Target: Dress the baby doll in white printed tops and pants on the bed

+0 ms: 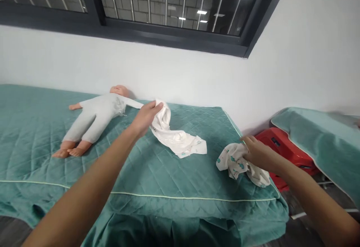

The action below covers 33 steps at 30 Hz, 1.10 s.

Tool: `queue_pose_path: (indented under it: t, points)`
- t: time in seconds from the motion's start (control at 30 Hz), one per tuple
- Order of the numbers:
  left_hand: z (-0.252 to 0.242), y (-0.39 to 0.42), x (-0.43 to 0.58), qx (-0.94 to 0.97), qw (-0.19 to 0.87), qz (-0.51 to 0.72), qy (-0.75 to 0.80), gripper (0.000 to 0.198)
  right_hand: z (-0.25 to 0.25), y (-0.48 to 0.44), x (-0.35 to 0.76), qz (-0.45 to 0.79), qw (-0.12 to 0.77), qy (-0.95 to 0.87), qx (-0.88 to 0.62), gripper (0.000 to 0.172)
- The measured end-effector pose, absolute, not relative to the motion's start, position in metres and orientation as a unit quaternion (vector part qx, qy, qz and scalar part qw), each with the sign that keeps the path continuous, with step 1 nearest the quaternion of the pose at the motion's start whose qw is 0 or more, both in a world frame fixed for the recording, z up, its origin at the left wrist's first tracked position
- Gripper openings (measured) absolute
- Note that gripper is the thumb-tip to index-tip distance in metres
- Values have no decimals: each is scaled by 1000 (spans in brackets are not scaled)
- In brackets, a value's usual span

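My left hand (146,117) pinches the upper end of a white baby garment (180,142), whose lower part lies spread on the green quilted bed cover (168,179). At the bed's right edge, my right hand (251,150) grips a bunched white cloth garment with a teal print (234,160). It rests partly on the cover. To the left of my left hand, a baby doll (98,116) with a whitish cloth body lies on its back, head toward the wall and feet toward me. One of its arms reaches close behind my left hand.
Behind the bed stands a white wall (182,74) with a dark-framed, barred window (168,33) above. Right of the bed are a red plastic object (289,149) and another surface with a green cover (323,127), with a gap down to the dark floor.
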<state>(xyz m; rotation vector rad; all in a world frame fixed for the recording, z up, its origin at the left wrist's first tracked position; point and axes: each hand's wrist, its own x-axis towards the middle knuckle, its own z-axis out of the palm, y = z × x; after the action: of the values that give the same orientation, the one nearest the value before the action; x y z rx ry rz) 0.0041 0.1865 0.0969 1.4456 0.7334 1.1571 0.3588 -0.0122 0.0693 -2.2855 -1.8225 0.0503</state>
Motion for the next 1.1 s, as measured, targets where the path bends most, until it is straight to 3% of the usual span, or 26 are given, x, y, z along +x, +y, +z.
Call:
queue_pose_path:
  t: [0.1,0.2,0.33,0.4,0.47,0.53,0.63,0.77,0.9,1.03,1.1]
  points:
    - [162,171,12,794,430,326,280,36,135,19,286,69,250,-705,-659,75]
    - [205,153,17,871,338,254,251,33,186,61,216,119,343,-765,-531,80]
    - [205,145,-3,883,327,222,255,19,205,101,177,156,246,-814,-502,40]
    - [181,147,-16,876,361,201,247,23,203,107,175,123,222,-812,-527,26]
    - [149,151,-26,880,348,193,260,23,200,106,178,92,247,-791,-552,27]
    - [119,159,-32,866,239,248,363,16,197,100,188,68,276,-766,-577,27]
    - [96,175,-37,811,107,355,453,23,185,87,212,19,223,-734,-641,30]
    - [109,179,-32,818,122,396,400,23,159,70,227,-17,168,-721,-672,24]
    - [134,156,-12,876,117,375,280,31,150,70,191,77,245,-751,-608,51]
    - [147,143,-11,906,71,325,261,33,165,82,160,17,186,-766,-616,24]
    - [148,147,-23,902,17,289,321,33,174,85,161,-36,140,-764,-628,25]
